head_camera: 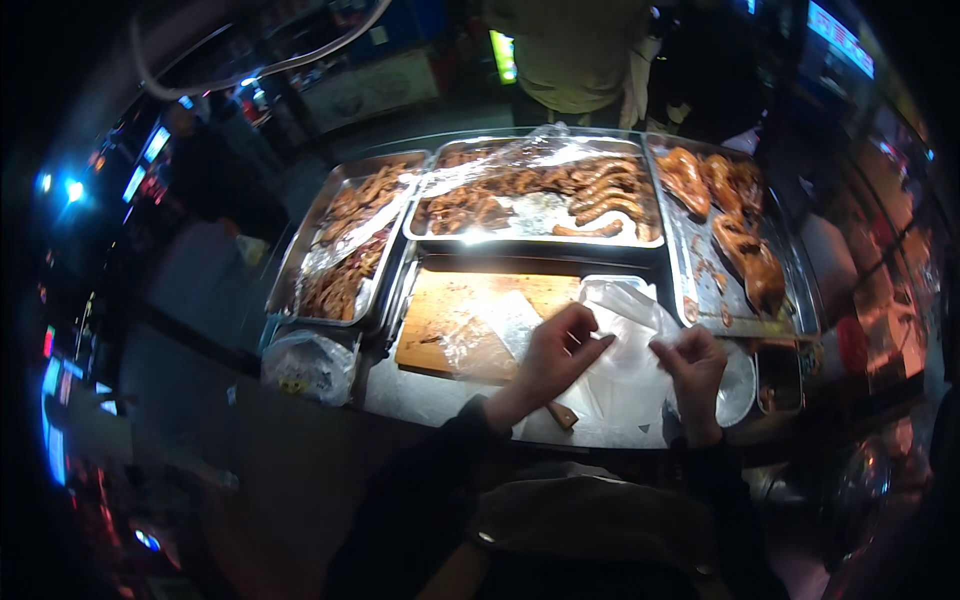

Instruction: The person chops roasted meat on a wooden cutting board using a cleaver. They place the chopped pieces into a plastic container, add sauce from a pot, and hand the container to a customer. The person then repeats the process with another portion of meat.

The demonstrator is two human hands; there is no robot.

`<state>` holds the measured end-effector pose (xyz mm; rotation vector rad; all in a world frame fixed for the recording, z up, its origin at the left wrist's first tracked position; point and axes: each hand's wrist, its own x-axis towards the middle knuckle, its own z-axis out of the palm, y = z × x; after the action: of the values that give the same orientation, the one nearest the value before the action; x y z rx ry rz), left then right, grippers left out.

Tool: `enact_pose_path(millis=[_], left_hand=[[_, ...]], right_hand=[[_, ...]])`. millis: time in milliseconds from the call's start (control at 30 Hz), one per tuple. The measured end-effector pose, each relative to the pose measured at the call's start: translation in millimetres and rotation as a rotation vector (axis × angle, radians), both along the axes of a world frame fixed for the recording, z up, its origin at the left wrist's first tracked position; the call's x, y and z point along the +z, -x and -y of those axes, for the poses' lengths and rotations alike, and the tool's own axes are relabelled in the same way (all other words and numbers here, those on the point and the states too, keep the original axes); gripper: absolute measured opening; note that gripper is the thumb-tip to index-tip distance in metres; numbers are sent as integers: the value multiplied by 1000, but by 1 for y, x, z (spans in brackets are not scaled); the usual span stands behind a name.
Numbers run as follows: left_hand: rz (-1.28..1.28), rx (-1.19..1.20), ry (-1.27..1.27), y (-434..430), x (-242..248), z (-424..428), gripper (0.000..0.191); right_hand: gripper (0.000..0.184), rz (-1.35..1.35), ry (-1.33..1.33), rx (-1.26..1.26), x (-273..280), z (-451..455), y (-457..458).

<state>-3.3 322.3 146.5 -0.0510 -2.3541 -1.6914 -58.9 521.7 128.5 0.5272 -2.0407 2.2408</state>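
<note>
A clear plastic bag [626, 330] is stretched between my two hands. My left hand [553, 349] has its thumb and fingertips at the bag's left side. On the other side, my right hand [691, 364] pinches the bag between thumb and fingers. Just left of my hands lies a wooden cutting board [427, 307] with scraps and crumpled clear film [480, 345] on it. A knife's wooden handle [562, 415] juts out below my left wrist. Behind the bag, the rim of a pale plastic container [619, 280] shows; most of it is covered.
Metal trays hold sausages [611, 191], chopped cooked meat [465, 212], more meat pieces [337, 281] and whole roasted poultry [750, 259]. Clear film [495, 169] covers parts of them. A film-wrapped bowl [309, 367] stands left, a round bowl [735, 386] right. A person [574, 56] stands beyond the trays.
</note>
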Motion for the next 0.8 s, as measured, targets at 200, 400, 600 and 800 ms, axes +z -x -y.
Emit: enact_pose_path(millis=[200, 400, 600, 800], left_hand=[[-15, -67, -546, -18, -21, -7, 20], [88, -4, -761, -21, -39, 37, 25], [-6, -68, -921, -15, -35, 47, 12], [-530, 161, 92, 0, -45, 96, 25]], right_hand=[[35, -562, -313, 71, 4, 57, -11], [36, -143, -305, 371, -31, 61, 27], [30, -335, -511, 8, -85, 64, 154], [32, -487, -736, -309, -59, 50, 223]])
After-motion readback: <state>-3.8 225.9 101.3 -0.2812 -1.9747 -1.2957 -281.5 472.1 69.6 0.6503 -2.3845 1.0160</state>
